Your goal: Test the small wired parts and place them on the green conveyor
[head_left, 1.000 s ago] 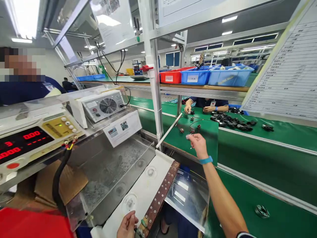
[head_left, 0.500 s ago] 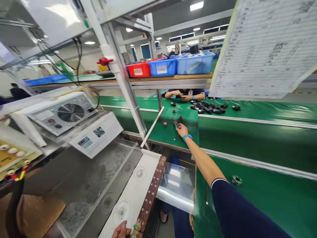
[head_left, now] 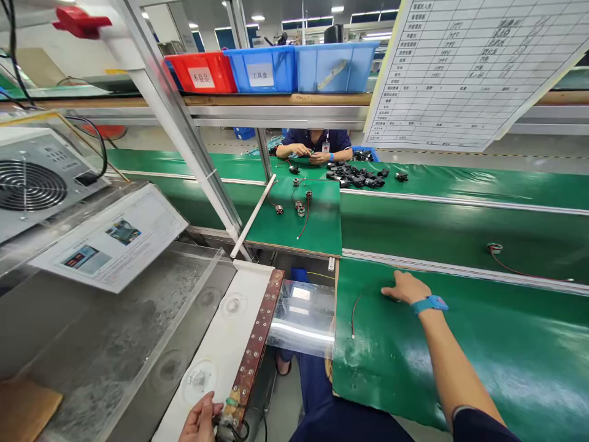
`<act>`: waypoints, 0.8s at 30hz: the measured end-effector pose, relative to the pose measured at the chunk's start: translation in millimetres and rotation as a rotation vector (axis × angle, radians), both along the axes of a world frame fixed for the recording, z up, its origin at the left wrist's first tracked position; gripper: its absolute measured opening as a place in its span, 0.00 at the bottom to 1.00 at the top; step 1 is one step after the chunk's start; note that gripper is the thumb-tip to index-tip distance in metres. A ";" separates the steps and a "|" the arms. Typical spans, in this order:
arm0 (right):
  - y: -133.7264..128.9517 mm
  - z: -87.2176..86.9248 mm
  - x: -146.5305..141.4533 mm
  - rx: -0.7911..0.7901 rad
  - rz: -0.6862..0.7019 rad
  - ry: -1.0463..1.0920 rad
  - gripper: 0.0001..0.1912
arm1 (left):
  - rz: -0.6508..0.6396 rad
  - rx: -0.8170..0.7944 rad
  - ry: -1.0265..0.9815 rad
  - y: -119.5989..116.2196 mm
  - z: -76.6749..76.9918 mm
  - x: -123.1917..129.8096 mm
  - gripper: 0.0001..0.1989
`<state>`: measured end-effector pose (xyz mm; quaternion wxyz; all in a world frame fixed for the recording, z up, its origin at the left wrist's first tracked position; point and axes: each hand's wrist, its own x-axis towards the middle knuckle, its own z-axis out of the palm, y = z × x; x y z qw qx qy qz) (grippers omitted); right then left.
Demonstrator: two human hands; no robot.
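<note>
My right hand (head_left: 405, 287), with a blue wristband, reaches over the green mat (head_left: 391, 356) on the right; its fingers close on something dark, mostly hidden beneath them. A thin cable (head_left: 354, 316) lies to its left. At the bottom, my left hand (head_left: 201, 418) has thumb and fingers pinched together beside the brown riveted strip (head_left: 257, 325); what they hold, if anything, is too small to name. Several small motors, one of them (head_left: 279, 209) with a red wire, sit on the small green board (head_left: 322, 230). Another motor (head_left: 495, 248) with a long wire lies at the far right.
Machine with a fan (head_left: 32, 184) at left, a sloped clear cover and a metal post (head_left: 184, 123). Red bin (head_left: 202, 72) and blue bins (head_left: 262, 69) on a shelf; a hanging paper sheet (head_left: 460, 73). Across the bench a person (head_left: 317, 144) handles parts near black pieces (head_left: 356, 175).
My right hand has moved from the motors on the small board back to the right-hand mat, where a round part lay. The view has turned right. My left hand stays near the riveted strip.
</note>
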<state>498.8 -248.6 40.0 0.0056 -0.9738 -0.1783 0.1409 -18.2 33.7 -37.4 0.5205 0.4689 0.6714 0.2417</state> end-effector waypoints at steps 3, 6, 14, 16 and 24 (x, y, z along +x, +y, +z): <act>-23.2 -13.2 -10.2 0.013 0.024 0.053 0.14 | 0.006 0.041 0.007 -5.0 8.3 7.4 0.30; -10.6 -9.0 -23.6 0.231 0.157 0.045 0.14 | 0.025 0.168 0.040 -13.8 27.1 18.8 0.29; 151.3 68.9 -137.5 0.697 0.906 0.622 0.21 | -0.121 0.443 -0.165 -53.5 103.9 73.3 0.33; 198.3 75.9 -186.6 0.704 1.096 0.698 0.21 | -0.196 0.442 -0.310 -60.4 112.9 83.2 0.38; 325.1 13.6 -349.6 0.445 1.373 0.344 0.12 | 0.088 -0.093 -0.870 -95.9 90.6 53.5 0.32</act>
